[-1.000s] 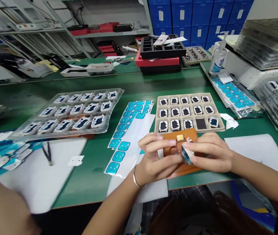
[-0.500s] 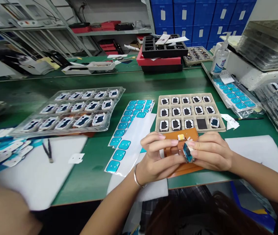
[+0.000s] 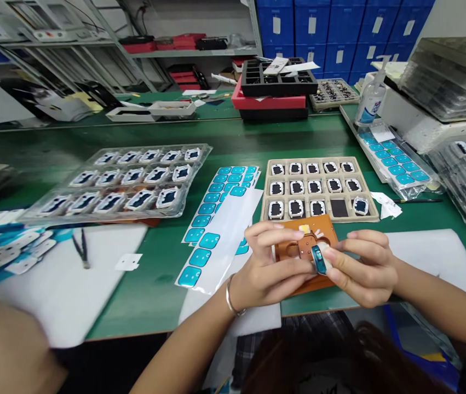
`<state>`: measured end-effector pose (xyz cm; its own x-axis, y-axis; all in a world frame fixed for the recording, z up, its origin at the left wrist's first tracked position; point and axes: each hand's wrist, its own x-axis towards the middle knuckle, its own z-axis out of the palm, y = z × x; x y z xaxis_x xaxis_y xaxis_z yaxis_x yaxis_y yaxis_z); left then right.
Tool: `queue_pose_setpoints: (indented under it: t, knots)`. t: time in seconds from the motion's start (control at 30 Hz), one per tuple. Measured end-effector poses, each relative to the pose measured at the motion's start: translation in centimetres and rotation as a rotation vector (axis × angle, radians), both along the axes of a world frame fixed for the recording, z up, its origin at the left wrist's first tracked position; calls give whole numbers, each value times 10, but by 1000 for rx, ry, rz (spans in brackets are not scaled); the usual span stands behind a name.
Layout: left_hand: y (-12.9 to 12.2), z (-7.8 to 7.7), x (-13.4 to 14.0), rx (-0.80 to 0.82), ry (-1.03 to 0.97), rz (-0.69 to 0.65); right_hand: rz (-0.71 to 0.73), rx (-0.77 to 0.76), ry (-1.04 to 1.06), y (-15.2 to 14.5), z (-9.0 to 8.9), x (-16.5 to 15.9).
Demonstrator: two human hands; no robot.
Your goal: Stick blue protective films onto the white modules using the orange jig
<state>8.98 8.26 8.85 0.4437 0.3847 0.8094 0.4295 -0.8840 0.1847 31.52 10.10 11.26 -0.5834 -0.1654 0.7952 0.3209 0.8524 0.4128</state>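
Where the hands meet: a blue-faced part (image 3: 319,260) tilts on edge over the orange fixture (image 3: 325,225).
Right hand (image 3: 367,269): thumb and fingers pinch the part.
Left hand (image 3: 269,266): half curled, fingertips at the part; cannot tell whether it grips.
Beige tray (image 3: 286,197): just beyond the fixture, holding white-framed pieces (image 3: 315,187).

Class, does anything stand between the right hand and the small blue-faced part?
Nothing visible does: the right hand pinches the part directly. The left hand is close on its other side, over the orange block.
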Motion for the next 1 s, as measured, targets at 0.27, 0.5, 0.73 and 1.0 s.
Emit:
queue_pose_setpoints:
  t: [0.27, 0.5, 0.73, 1.0]
  knots:
    - [-2, 6, 2, -102, -23, -77, 19, 34, 65, -1, 0, -5]
    - [-3, 5, 1, -205, -23, -133, 40, 55, 71, -1, 1, -5]
    - [2, 2, 0, -125, -84, -95, 165, -642, 309, 1, -13, -13]
    - [4, -3, 0, 199, 44, 56, 512, -1583, 300, 2, -26, -9]
